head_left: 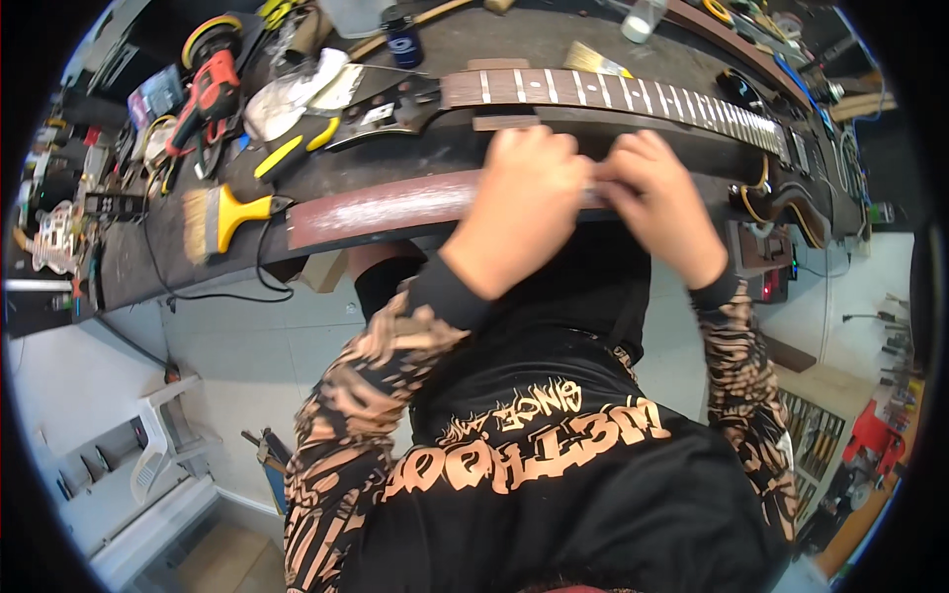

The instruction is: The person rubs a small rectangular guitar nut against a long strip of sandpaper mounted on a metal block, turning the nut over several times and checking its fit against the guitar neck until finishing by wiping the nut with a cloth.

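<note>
Head view: both hands, left hand (pixel 524 203) and right hand (pixel 657 198), closed side by side on a reddish-brown wooden strip (pixel 381 210) lying along the desk (pixel 138 262) front edge, pressing it steady; guitar neck (pixel 633 96) behind.

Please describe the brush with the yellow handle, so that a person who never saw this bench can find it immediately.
Start at the long dark workbench and follow its near edge to the left of the left hand, past the reddish dusty strip. Just beyond the strip's left end lies the paintbrush, flat, bristles pointing left. Its wide pale bristles and short yellow handle set it apart from the yellow-and-black handled tool lying farther back.
</note>
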Demonstrator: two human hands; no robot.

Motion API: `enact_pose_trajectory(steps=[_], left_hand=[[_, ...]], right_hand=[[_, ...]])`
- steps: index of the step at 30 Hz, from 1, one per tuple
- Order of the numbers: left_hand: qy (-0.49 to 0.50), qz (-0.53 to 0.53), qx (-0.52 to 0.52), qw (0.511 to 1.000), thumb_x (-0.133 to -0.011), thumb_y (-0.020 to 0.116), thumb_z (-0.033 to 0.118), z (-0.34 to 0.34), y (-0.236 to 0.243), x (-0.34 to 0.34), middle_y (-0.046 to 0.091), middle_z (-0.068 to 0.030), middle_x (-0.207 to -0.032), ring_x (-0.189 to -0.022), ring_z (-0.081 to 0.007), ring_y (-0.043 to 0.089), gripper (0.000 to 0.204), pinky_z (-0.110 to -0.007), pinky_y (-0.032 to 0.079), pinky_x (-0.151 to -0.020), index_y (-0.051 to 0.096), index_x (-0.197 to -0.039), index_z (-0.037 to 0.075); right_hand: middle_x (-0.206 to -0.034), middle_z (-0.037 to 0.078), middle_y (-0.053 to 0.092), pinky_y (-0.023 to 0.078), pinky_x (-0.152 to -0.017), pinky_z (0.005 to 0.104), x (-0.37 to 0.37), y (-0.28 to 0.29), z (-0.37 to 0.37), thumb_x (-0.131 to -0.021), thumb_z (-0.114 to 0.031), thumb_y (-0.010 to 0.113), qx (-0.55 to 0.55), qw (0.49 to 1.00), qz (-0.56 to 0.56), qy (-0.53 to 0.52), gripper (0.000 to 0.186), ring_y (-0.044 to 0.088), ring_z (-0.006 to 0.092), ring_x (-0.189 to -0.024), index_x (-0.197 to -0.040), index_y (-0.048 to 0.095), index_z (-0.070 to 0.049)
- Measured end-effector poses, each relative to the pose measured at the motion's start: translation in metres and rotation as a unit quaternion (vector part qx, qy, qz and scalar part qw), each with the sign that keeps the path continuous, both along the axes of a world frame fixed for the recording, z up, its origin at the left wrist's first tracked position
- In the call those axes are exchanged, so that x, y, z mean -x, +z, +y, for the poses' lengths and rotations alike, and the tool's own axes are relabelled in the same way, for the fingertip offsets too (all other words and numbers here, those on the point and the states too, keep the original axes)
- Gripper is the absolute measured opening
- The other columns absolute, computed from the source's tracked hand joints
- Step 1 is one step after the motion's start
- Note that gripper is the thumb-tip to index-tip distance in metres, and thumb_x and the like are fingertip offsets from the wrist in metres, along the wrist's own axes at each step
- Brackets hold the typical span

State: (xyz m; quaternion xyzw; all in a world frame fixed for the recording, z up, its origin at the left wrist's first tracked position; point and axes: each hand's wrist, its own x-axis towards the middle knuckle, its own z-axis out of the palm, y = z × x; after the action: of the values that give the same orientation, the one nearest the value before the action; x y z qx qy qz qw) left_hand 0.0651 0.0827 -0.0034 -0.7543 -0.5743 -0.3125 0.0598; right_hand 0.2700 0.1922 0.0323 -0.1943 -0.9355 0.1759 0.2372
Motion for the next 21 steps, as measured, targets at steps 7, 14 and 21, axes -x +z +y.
enact_pose_trajectory(steps=[7, 14, 21], left_hand=[[0.148, 0.042, 0.057, 0.986, -0.093, 0.085, 0.004, -0.159, 0.030, 0.194, 0.064, -0.0083, -0.095, -0.101, -0.0338, 0.065, 0.012, -0.049, 0.046, -0.090, 0.082, -0.105, 0.007], [0.162, -0.440, 0.058, 0.882, -0.115, 0.079, 0.009, -0.224, 0.024, 0.181, 0.078, -0.0034, -0.117, -0.106, -0.0186, 0.071, 0.009, -0.036, 0.055, -0.099, 0.080, -0.121, 0.002], [-0.067, -0.801, 0.093, 0.587, -0.117, 0.084, 0.037, -0.208, -0.009, 0.093, 0.076, -0.0062, -0.128, -0.116, -0.0203, 0.069, 0.047, -0.038, 0.056, -0.110, 0.073, -0.142, -0.001]], right_hand=[[-0.103, 0.011, 0.072, 0.060, -0.097, 0.0489, 0.232, -0.044, -0.114, -0.094, -0.009, 0.081, -0.050, 0.984, 0.134, 0.103, 0.009, 0.070, 0.0373, -0.105, -0.100, 0.075, -0.006], [-0.122, 0.011, 0.076, 0.058, -0.099, 0.0403, 0.225, -0.003, -0.119, -0.105, -0.016, 0.089, 0.121, 0.944, 0.218, 0.215, 0.035, 0.075, 0.0292, -0.117, -0.138, 0.077, -0.007], [-0.124, 0.009, 0.067, 0.061, -0.101, 0.0390, 0.132, 0.000, -0.126, -0.103, -0.011, 0.094, 0.359, 0.885, 0.111, 0.274, 0.067, 0.069, 0.0218, -0.111, -0.161, 0.062, 0.000]])
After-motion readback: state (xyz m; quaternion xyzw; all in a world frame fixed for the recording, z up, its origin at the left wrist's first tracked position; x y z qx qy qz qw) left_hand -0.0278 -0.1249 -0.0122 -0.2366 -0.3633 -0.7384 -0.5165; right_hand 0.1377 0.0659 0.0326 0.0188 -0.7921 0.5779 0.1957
